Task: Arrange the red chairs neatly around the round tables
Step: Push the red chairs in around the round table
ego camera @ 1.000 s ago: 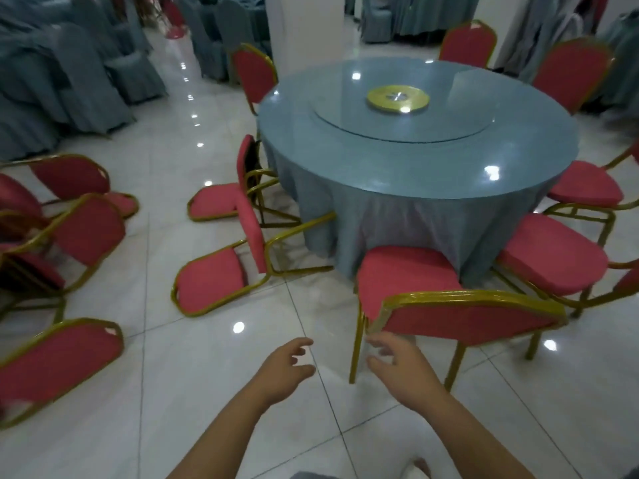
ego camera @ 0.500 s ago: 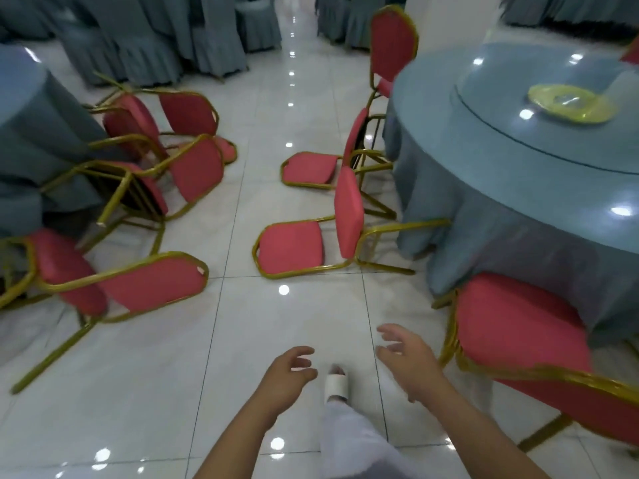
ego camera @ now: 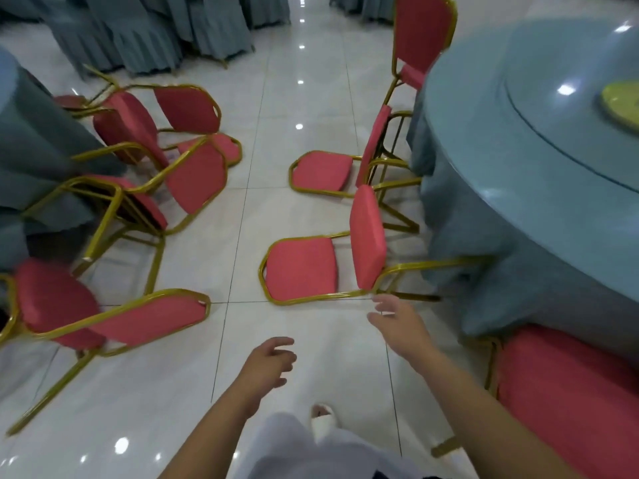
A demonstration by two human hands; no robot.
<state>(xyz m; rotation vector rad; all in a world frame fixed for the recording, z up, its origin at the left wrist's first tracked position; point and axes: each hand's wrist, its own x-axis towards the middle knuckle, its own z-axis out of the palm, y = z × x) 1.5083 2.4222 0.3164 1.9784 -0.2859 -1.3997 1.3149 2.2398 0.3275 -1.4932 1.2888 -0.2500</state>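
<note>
Status: early, most of the job is left

Looks done: one red chair stands tucked at the near edge of the round tabletop, and an upright chair stands at its far side

Not done: the nearest tipped chair lies on its back, with its backrest flat on the floor, seat vertical and legs running under the blue cloth. The second tipped chair lies the same way just beyond it. Across the aisle, a heap of red chairs is tipped and tangled against the left table. A lone tipped chair lies nearest the camera on that side

Hands: right hand is open and empty, fingers spread, just beside the gold frame of the nearest tipped chair; cannot tell if it touches. Left hand is open, relaxed and empty, over bare floor

Likely next: grab that frame and stand the chair up

In the way: the legs are under the cloth and may snag on the lift. The second tipped chair close behind limits swing room. The aisle between the two sets is narrow. Covered grey-blue chairs at the far end are out of the path. The glass turntable and yellow-green disc on the tabletop are not relevant
</note>
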